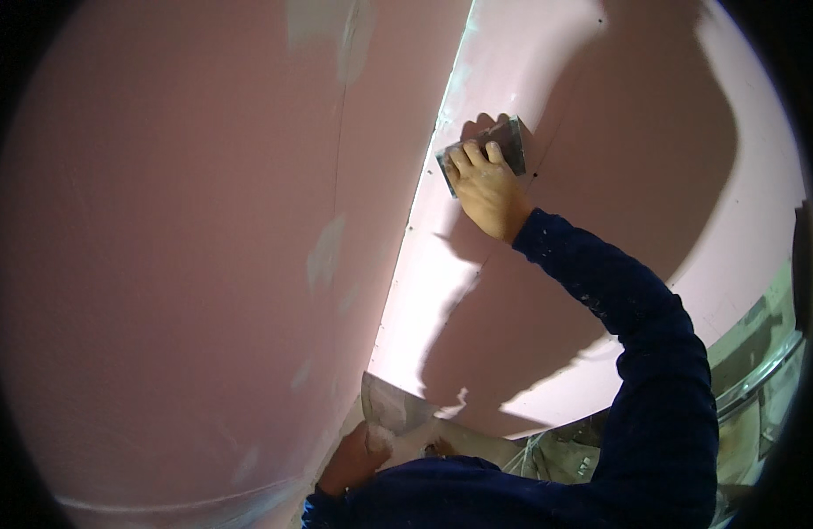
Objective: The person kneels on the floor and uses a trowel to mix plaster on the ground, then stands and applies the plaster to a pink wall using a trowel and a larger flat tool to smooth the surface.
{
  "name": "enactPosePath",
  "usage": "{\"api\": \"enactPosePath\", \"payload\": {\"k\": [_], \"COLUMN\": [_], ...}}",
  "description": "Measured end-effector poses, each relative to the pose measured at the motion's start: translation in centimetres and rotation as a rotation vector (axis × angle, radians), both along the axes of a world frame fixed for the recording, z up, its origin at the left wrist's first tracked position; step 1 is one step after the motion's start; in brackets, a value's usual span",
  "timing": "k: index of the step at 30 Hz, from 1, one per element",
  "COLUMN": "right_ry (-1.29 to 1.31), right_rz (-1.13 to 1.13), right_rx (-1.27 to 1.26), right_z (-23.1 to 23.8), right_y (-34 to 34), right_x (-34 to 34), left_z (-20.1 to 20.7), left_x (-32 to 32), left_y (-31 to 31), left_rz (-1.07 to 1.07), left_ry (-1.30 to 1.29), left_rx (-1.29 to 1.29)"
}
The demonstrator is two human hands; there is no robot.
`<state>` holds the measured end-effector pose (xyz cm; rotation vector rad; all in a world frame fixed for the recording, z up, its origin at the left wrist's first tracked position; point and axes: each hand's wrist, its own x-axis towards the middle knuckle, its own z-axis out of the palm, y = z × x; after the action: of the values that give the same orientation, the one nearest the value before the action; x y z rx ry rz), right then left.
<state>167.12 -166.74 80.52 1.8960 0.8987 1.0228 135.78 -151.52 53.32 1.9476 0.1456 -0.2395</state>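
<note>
My right hand (490, 194) reaches up and grips a dark, wide-bladed putty knife (510, 141), fingers spread over its blade. The blade lies against a pink plasterboard panel (565, 79), just right of the bright seam. Low in the view, my left hand (358, 454) is closed on a broad grey filling knife (390, 401), held near the foot of the seam. A pale smear that looks like filler is next to its fingers. The handles of both tools are hidden.
At left stands a large pink plasterboard wall (204, 220) with whitish filler patches (325, 251) and a thin joint line. Screw heads dot the right panel, and my shadow falls across it. A curved metal rail (759, 379) and floor clutter (560, 450) are at lower right.
</note>
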Motion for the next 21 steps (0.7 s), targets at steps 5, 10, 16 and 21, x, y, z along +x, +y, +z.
{"api": "enactPosePath", "payload": {"k": [5, 10, 16, 21], "right_ry": [0.321, 0.863, 0.985, 0.970], "right_rz": [0.298, 0.411, 0.487, 0.538], "right_rx": [-0.009, -0.284, -0.203, -0.164], "right_z": [1.6, 0.4, -3.8, -5.2], "right_y": [-4.4, -7.3, -9.7, -11.2], "right_x": [-6.9, -13.1, -13.9, -11.9], "left_z": [2.2, 5.4, 8.8, 11.0], "left_x": [0.2, 1.8, 4.6, 6.5], "left_y": [0.2, -0.6, -2.0, -3.4], "left_rz": [-0.043, -0.086, -0.138, -0.127], "left_ry": [0.131, 0.014, 0.127, 0.135], "left_rx": [-0.240, -0.282, -0.275, -0.418]}}
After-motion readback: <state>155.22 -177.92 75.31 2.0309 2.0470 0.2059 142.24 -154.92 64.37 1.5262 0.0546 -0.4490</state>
